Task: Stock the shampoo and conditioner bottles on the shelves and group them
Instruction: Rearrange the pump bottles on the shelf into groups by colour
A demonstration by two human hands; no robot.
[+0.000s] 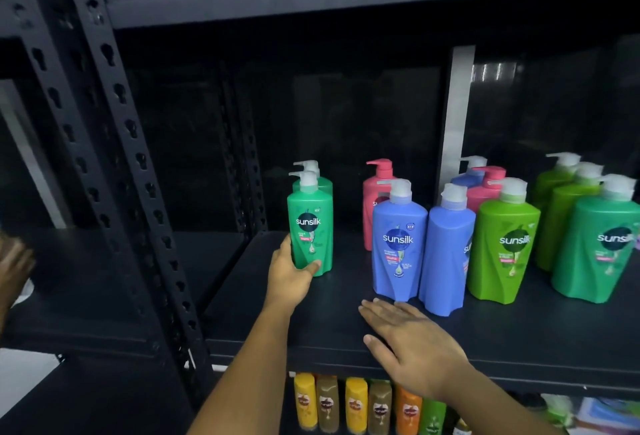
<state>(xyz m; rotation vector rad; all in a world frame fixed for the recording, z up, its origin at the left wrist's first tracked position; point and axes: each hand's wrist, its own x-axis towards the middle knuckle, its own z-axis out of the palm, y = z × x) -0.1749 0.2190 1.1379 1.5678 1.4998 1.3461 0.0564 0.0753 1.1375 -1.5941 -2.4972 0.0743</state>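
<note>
A black metal shelf (242, 296) is seen, its board loaded with pump bottles. At the right, blue bottles (398, 244), pink bottles (375, 192) and light green bottles (502, 247) are stood close together. Smaller yellow, brown and orange bottles (356, 403) are lined up 1 level below. At the left, well apart, a green Sunsilk bottle (310, 226) is stood upright, its base grasped by the left hand (291, 278). The right hand (412, 341) is held flat at the front edge, fingers straight and released.
</note>
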